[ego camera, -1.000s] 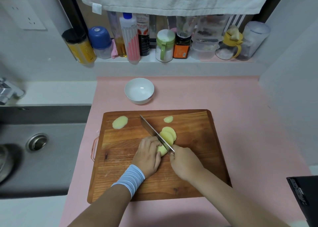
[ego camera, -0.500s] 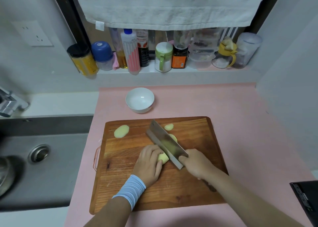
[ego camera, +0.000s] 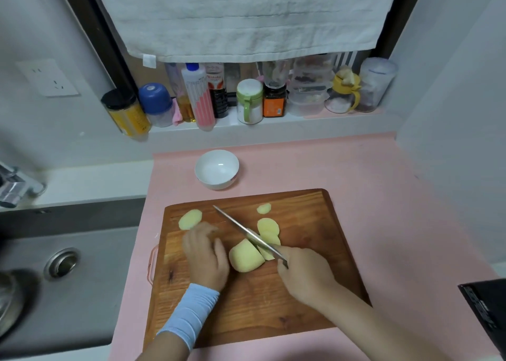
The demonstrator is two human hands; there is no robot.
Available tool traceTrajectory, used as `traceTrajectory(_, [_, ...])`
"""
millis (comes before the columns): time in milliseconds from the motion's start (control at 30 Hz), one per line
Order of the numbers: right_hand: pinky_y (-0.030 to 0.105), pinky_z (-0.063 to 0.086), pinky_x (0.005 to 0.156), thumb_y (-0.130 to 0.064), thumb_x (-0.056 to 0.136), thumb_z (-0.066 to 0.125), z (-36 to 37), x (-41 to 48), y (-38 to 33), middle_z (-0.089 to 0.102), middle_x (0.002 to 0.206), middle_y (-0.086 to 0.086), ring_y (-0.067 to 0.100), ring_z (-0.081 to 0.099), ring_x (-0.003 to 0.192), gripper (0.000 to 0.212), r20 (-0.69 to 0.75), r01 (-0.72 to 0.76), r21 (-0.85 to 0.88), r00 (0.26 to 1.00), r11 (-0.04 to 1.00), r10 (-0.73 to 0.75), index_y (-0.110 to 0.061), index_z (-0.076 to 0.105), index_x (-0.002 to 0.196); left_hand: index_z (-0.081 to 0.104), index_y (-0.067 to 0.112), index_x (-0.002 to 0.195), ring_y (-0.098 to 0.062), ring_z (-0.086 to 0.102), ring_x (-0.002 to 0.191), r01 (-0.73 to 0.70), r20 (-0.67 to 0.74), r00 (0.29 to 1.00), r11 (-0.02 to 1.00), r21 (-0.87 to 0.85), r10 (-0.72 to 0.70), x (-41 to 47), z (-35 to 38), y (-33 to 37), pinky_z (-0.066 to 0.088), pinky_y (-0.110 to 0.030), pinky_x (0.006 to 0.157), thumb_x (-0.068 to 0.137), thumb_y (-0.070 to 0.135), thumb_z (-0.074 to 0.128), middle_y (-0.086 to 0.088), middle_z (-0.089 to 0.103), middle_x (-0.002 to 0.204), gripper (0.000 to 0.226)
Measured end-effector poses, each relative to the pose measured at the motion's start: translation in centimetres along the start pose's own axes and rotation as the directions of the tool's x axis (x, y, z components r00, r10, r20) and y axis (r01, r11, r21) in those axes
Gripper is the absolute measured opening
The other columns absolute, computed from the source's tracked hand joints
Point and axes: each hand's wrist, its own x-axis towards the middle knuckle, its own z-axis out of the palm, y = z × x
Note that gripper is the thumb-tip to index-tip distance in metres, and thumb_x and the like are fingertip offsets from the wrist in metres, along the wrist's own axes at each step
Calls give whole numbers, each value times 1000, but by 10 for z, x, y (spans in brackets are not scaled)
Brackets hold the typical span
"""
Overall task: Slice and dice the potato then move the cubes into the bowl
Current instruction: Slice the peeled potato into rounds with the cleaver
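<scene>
The peeled potato chunk (ego camera: pixel 246 256) lies on the wooden cutting board (ego camera: pixel 306 300). Cut slices (ego camera: pixel 268 229) lie just right of the knife (ego camera: pixel 246 233), whose blade runs diagonally along the chunk's right side. Single slices lie at the board's far left (ego camera: pixel 190 219) and far middle (ego camera: pixel 264 208). My right hand (ego camera: pixel 305 274) grips the knife handle. My left hand (ego camera: pixel 205 254), blurred, is beside the chunk's left side with spread fingers, apart from it or barely touching. The white bowl (ego camera: pixel 216 169) stands empty behind the board.
A steel sink (ego camera: pixel 63 273) with a tap (ego camera: pixel 13 185) lies to the left. Bottles and jars (ego camera: pixel 246 98) line the ledge at the back under a hanging towel. A dark object (ego camera: pixel 487 311) sits at the right edge. Pink mat (ego camera: pixel 397 210) covers the counter.
My left hand has let go of the potato chunk and shifted left, uncovering it. The knife came up, then back down against the chunk's right side.
</scene>
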Motion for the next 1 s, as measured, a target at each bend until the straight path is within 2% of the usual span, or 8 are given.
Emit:
traceTrajectory(100, [29,52,76,-26,102,46,-6,-5,-2,73,93,-6,15,66,86,43,-67,71,-57,995,996,-75,-43,53,141,57,12,93,-28,50,92,46,-47,998,999,-8,-47,53,-17,12,33,-34,85,81,14,44,-3,59,95,18])
traceTrajectory(200, [33,51,78,-26,103,44,-11,-6,-2,71,99,-3,21,66,91,45,-55,108,-174,991,979,-119,-40,49,146,66,25,99,-18,53,100,-20,459,888,1000,6,15,105,-23,33,38,-39,94,86,35,51,10,63,101,23])
traceTrajectory(267, [36,53,72,-24,102,44,-13,-5,-1,69,95,-1,25,66,85,44,-50,128,-247,988,960,-144,-37,51,143,67,38,113,-10,52,111,-10,844,526,991,132,-107,127,-14,49,39,-35,104,85,50,64,16,61,117,31])
traceTrajectory(333, [36,51,66,-19,99,48,-14,-3,-1,67,91,-1,26,66,81,42,-50,129,-305,987,944,-151,-34,53,138,62,43,124,-7,55,112,26,958,130,967,253,-255,132,-1,60,42,-26,99,80,55,72,18,58,125,46])
traceTrajectory(400, [36,46,62,-17,95,50,-15,-3,0,67,91,-1,27,66,81,43,-42,127,-335,988,934,-150,-33,54,135,64,35,126,-6,57,104,128,957,-52,948,290,-285,131,12,62,42,-18,90,84,39,77,19,60,114,44])
traceTrajectory(633, [37,42,65,-17,97,48,-17,-6,5,68,100,4,32,67,89,45,-28,110,-337,992,935,-127,-31,51,140,75,34,106,-8,60,102,-156,971,42,958,240,-236,131,36,56,44,-30,101,89,45,65,20,70,108,23])
traceTrajectory(800, [37,41,64,-15,97,48,-16,-5,3,69,100,5,34,67,89,44,-9,127,-328,990,936,-138,-31,53,138,73,42,106,-8,59,109,-98,964,-56,962,255,-261,128,44,54,42,-37,106,73,69,69,21,67,111,43])
traceTrajectory(1000, [36,38,65,-14,98,48,-22,-1,4,70,104,5,33,68,92,45,-10,131,-347,990,929,-144,-32,52,139,65,31,118,-12,59,110,-37,968,34,967,250,-249,125,57,46,43,-35,106,74,54,77,15,62,115,50])
